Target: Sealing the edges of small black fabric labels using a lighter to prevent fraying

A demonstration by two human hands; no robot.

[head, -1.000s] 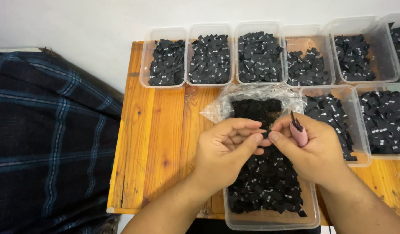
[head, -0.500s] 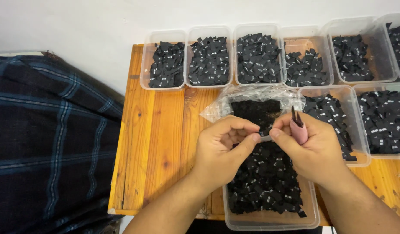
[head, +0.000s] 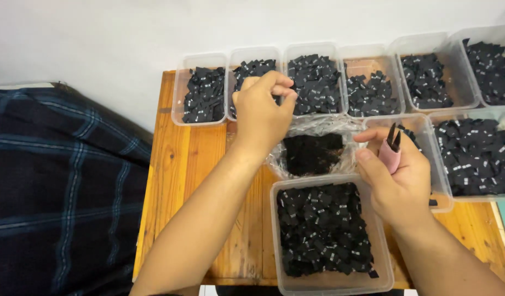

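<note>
Black tags (head: 322, 230) fill the clear tub (head: 330, 281) nearest the person, at the front edge of the wooden tabletop (head: 181, 164). Just behind that tub, an open clear bag (head: 274, 161) holds a further heap of the same tags.

Back row, left to right: six clear tubs, each holding black tags. The first tub (head: 200, 94) is about half full. The second tub (head: 251, 74) is partly covered by the left hand. The third tub (head: 315, 82) is well filled; the fourth tub (head: 370, 90) holds fewer tags and shows bare floor. Two more tubs follow at the right. A second row at the right has two tubs with tags, one of them partly behind the right hand.

Left hand (head: 262, 112): raised over the second tub, fingers and thumb pinched together. Whether a tag sits in the pinch cannot be told.

Right hand (head: 397, 178): positioned beside the bag and above the right rim of the near tub, closed around small pink-handled snips (head: 391, 151) with the dark blades pointing up.

The hands are well apart. A dark plaid cloth (head: 61, 192) lies left of the tabletop.
</note>
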